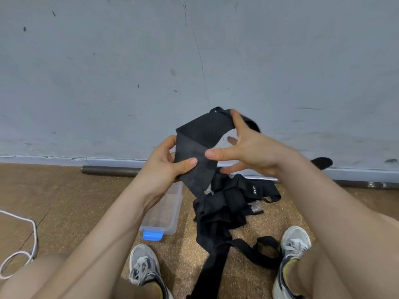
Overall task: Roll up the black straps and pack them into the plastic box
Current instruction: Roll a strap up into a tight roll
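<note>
Clearly the rolling step is in hand, at its very start: a black strap (200, 134) is held up flat in the air above the floor (64, 190), not yet wound. The left grip (170, 160) pinches the strap's lower part, thumb on the front and fingers behind. The right grip (248, 152) grasps it higher up, thumb pressed to the middle and the forefinger hooked over the top end. The strap's tail hangs down into the heap of straps (224, 208) lying tangled between the two shoes (143, 264). Next, I judge, one end must be folded over and turned tightly on itself while the other grip feeds the length and keeps it flat. The tangle below could drag on the tail, so it may need pulling free first. The plastic box (166, 212) with a blue latch (152, 235) sits on the floor just left of the heap, partly under the left forearm; from here it looks uncovered. Along the floor's far edge a metal bar (108, 170) lies against the wall, and a white cord (32, 234) loops near the left edge.
</note>
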A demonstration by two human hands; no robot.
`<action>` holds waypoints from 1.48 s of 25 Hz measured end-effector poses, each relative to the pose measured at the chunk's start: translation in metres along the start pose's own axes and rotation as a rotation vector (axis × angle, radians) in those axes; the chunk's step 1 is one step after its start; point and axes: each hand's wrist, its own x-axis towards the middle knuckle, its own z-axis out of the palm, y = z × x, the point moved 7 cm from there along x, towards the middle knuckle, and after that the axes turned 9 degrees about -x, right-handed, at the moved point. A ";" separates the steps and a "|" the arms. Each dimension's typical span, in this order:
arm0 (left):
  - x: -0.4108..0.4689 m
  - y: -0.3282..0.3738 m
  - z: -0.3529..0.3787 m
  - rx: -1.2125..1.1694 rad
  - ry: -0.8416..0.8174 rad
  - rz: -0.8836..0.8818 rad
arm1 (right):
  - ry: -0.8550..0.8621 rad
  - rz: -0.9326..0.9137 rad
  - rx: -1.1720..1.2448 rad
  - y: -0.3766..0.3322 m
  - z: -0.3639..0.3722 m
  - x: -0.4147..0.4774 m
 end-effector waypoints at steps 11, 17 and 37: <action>-0.014 0.031 0.002 0.091 -0.112 0.124 | 0.190 -0.207 0.550 -0.011 -0.006 0.014; -0.014 0.031 -0.001 0.100 0.068 0.147 | 0.234 -0.255 0.457 -0.018 0.004 0.010; -0.019 0.041 0.003 0.094 0.054 0.153 | 0.092 -0.009 0.609 -0.016 0.011 -0.002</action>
